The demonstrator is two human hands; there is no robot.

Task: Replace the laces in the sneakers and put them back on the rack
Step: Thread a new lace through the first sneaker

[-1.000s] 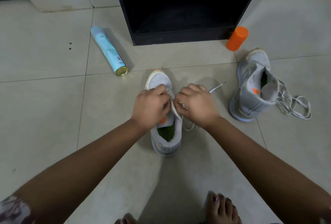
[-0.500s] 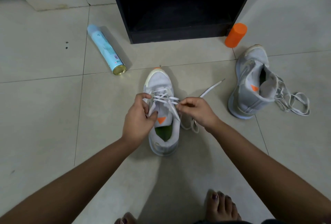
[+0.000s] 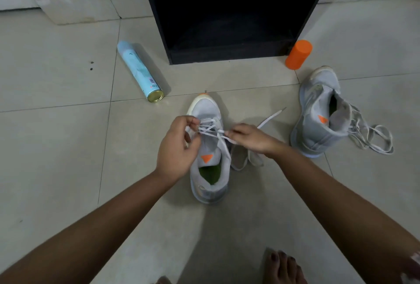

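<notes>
A grey sneaker (image 3: 210, 170) with an orange tongue mark and green insole stands on the floor tiles in the middle, toe pointing away. Its white lace (image 3: 210, 130) crosses the upper eyelets. My left hand (image 3: 178, 149) pinches the lace at the sneaker's left side. My right hand (image 3: 247, 138) pinches the lace at the right side, and the lace's free end (image 3: 271, 117) trails off to the right. A second grey sneaker (image 3: 318, 111) stands at the right with its loose lace (image 3: 372, 136) spilled on the floor beside it. The black rack (image 3: 229, 17) stands open at the back.
A light blue spray can (image 3: 139, 71) lies on the floor at the left of the rack. An orange cylinder (image 3: 298, 54) stands by the rack's right corner. My bare toes (image 3: 281, 265) show at the bottom edge. A low wall base (image 3: 79, 8) runs behind at the left.
My hands, which met over the sneaker's top, have drawn apart to its two sides, and the crossed lace now shows between them.
</notes>
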